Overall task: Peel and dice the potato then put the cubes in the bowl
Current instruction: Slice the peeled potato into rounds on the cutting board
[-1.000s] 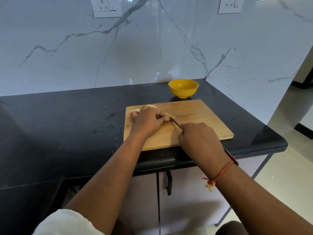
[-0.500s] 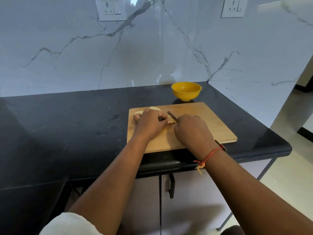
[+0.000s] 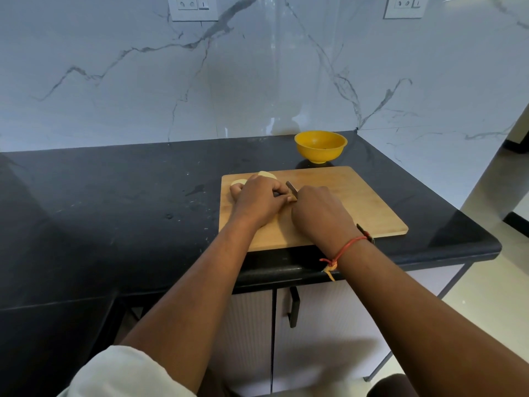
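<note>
Potato (image 3: pixel 267 175) lies on the left part of the cutting board (image 3: pixel 357 202), just left of the frame's centre. It is peeled and pale, and most of it is hidden under the left hand (image 3: pixel 259 200). One rounded piece shows above the knuckles and another at the hand's upper left. The left hand's fingers curl down over the potato and hold it against the board. The right hand (image 3: pixel 320 209) sits just to the right of it, closed into a fist around the knife (image 3: pixel 292 187). The handle is hidden inside the fist. Only a short length of blade shows, slanting up and to the left between the two hands. A small pale bit of potato sits at the blade's lower edge, touching the left fingertips. A red thread (image 3: pixel 347 245) is tied around the right wrist.

The yellow bowl (image 3: pixel 320 146) stands on the black counter (image 3: pixel 114 196) just above the board's top edge, apart from it; I cannot tell whether it holds anything. A white marble wall with grey veins (image 3: pixel 257 81) fills the upper frame, with two sockets (image 3: pixel 192 7) at the top edge. Below the counter, a cabinet door carries a dark handle (image 3: pixel 294 306). A pale sleeve (image 3: pixel 123 373) shows at the lower left.
</note>
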### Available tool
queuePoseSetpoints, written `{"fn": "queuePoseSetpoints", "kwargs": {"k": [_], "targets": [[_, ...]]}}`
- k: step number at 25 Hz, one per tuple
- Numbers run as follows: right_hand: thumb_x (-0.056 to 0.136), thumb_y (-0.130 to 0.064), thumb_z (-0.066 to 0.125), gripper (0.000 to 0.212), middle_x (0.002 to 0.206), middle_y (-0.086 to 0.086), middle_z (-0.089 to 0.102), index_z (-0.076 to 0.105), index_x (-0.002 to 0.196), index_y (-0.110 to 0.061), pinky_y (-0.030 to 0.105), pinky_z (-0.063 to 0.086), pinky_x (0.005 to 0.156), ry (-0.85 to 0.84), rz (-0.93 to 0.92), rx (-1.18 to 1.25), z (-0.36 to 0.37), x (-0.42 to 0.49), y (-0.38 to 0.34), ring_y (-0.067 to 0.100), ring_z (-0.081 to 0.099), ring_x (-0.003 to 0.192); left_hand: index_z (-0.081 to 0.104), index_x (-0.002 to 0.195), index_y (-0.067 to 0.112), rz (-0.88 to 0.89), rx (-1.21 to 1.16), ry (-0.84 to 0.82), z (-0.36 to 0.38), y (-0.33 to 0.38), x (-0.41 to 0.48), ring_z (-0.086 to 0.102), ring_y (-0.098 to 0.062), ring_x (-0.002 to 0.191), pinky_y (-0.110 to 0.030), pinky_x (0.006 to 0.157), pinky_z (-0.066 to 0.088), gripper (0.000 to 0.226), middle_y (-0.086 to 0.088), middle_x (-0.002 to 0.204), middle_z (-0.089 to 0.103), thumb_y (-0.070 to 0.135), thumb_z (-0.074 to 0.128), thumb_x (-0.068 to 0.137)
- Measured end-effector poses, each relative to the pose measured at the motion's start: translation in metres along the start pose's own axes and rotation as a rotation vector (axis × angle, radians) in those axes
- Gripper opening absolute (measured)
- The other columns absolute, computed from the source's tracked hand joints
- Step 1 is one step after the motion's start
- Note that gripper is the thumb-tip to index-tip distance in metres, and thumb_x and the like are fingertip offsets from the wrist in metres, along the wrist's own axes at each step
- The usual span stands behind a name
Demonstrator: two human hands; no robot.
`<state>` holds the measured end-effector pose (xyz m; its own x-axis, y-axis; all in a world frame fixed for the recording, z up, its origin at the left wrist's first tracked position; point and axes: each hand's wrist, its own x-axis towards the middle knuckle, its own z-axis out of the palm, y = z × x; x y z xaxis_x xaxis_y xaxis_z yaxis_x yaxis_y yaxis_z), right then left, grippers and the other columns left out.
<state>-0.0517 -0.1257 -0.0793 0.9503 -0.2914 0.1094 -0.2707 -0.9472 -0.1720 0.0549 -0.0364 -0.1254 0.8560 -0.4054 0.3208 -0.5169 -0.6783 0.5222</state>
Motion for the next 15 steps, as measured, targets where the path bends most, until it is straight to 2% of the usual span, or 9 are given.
{"fn": "queuePoseSetpoints", "kwargs": {"k": [3, 8, 12, 15], "targets": [[0.103, -0.013, 0.041, 0.021, 0.108, 0.01, 0.063, 0.06, 0.111, -0.008, 0.029, 0.045, 0.076, -0.014, 0.011, 0.016, 0.0, 0.004, 0.0, 0.02, 0.055, 0.091, 0.077, 0.103, 0.038, -0.009, 0.005, -0.003, -0.001, 0.001, -0.001, 0.052, -0.013, 0.124, -0.046, 0.1, 0.026, 0.014, 0.017, 0.11, 0.072, 0.04, 0.068, 0.092], [0.101, -0.012, 0.042, 0.018, 0.104, 0.01, 0.063, 0.06, 0.104, -0.008, 0.028, 0.038, 0.07, 0.0, 0.021, 0.025, 0.0, -0.001, 0.003, 0.018, 0.045, 0.081, 0.077, 0.095, 0.037, -0.013, 0.017, 0.01, -0.001, 0.002, -0.003, 0.052, -0.014, 0.124, -0.047, 0.1, 0.027, 0.01, 0.018, 0.106, 0.072, 0.041, 0.069, 0.091], [0.1, -0.014, 0.049, 0.017, 0.107, 0.008, 0.062, 0.061, 0.111, -0.007, 0.028, 0.048, 0.08, -0.102, 0.071, 0.019, 0.0, -0.011, 0.006, 0.02, 0.057, 0.093, 0.077, 0.092, 0.036, -0.017, 0.01, 0.022, 0.002, 0.0, -0.001, 0.052, -0.013, 0.124, -0.046, 0.098, 0.026, 0.013, 0.018, 0.104, 0.072, 0.046, 0.07, 0.09], [0.1, -0.017, 0.052, 0.02, 0.11, 0.008, 0.062, 0.06, 0.117, -0.011, 0.029, 0.049, 0.085, -0.134, 0.086, 0.031, 0.003, -0.022, 0.015, 0.021, 0.061, 0.099, 0.077, 0.095, 0.036, -0.02, 0.012, 0.024, 0.003, -0.001, 0.001, 0.053, -0.012, 0.122, -0.044, 0.096, 0.026, 0.016, 0.019, 0.105, 0.072, 0.048, 0.07, 0.089]]}}
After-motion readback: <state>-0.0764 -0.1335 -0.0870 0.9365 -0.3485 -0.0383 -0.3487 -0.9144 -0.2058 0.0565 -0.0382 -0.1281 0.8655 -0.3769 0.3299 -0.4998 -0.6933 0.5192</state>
